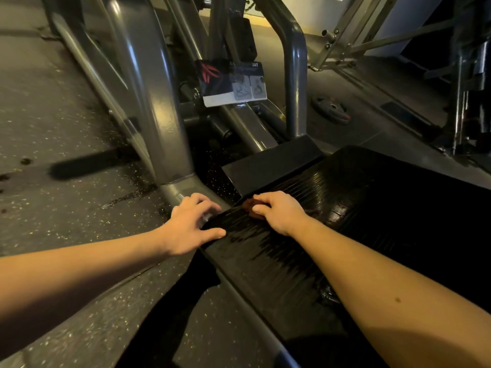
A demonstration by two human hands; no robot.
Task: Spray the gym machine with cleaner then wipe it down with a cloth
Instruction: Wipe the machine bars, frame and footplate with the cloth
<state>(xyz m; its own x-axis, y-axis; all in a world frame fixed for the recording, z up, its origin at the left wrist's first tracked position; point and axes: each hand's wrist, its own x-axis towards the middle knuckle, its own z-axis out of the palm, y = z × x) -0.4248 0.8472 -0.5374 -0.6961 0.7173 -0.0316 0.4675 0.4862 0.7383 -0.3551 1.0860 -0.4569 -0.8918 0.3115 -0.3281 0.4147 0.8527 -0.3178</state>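
Mostly, cloth (249, 205) hides under fingers (261, 199) of right hand (280, 213).

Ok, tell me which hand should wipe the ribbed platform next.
Right. The right hand grips the brown cloth on the black ribbed platform; the left hand holds nothing and rests at the platform's edge.

Dim warm light, blurred, edges warped
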